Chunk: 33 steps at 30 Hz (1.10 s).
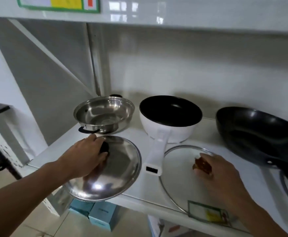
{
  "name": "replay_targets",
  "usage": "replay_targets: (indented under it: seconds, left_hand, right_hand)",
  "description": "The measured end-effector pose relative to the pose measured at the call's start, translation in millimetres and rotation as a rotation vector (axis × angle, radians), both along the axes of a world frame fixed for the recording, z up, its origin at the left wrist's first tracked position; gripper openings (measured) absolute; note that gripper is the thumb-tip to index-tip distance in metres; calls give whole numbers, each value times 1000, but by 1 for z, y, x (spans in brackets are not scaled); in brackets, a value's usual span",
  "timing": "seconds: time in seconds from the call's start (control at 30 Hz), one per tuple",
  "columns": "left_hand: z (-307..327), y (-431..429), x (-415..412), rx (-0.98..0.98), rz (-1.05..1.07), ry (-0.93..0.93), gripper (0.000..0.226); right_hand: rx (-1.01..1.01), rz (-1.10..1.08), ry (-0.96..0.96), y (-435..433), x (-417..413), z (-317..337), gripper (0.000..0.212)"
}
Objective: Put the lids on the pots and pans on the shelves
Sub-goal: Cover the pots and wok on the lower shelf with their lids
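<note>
A steel pot (103, 114) with dark handles stands open at the back left of the white shelf (136, 139). In front of it is a steel lid (115, 170), tilted and jutting over the shelf edge; my left hand (86, 158) grips its black knob. A white pot (170, 117) with a black inside and a white handle stands in the middle. A glass lid (179, 165) lies flat before it, and my right hand (216, 170) closes on its brown knob. A black wok (259, 132) sits at the right.
Another glass lid's rim (287, 189) shows at the far right under the wok handle. A green-edged label (208, 212) hangs on the shelf front. Light blue boxes (95, 214) stand on the floor below. An upper shelf (157, 12) runs overhead.
</note>
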<state>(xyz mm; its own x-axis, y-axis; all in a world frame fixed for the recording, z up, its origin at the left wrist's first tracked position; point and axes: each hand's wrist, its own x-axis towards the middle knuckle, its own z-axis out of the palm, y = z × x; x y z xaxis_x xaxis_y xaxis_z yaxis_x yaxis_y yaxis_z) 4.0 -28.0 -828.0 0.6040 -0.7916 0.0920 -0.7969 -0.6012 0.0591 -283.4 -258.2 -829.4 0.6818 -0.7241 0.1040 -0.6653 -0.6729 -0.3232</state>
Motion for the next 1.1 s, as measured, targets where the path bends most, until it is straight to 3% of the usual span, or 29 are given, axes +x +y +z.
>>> replay_targets:
  seconds: [0.1,0.23,0.33,0.4,0.47,0.6,0.7,0.9,1.1]
  left_hand:
    - [-9,24,-6,-57,-72,-29,38]
    - [-9,75,-12,-140,-141,-52,38]
    - [4,113,-2,-216,-152,-45,36]
    - [11,132,18,-303,-132,-22,40]
    - [27,139,39,-389,-134,-50,45]
    - [88,95,59,-487,-148,-131,35]
    - [119,39,77,-442,-114,-180,35]
    - [117,-58,134,-373,108,-111,41]
    - [81,-111,162,-303,157,-121,45]
  right_hand:
    - [-29,34,-118,7,-23,-6,30]
    - [81,-36,-328,13,-66,-20,52]
    - [151,-147,-291,-7,-107,-39,61]
    - [129,-172,-309,-34,-134,-52,72]
    - [58,-136,-380,-53,-147,-43,68]
    - [-61,-163,-516,-22,-74,40,57]
    - [-96,-30,-671,2,8,101,31]
    - [-106,65,-379,-40,134,133,24]
    - [-88,14,-281,-84,191,112,21]
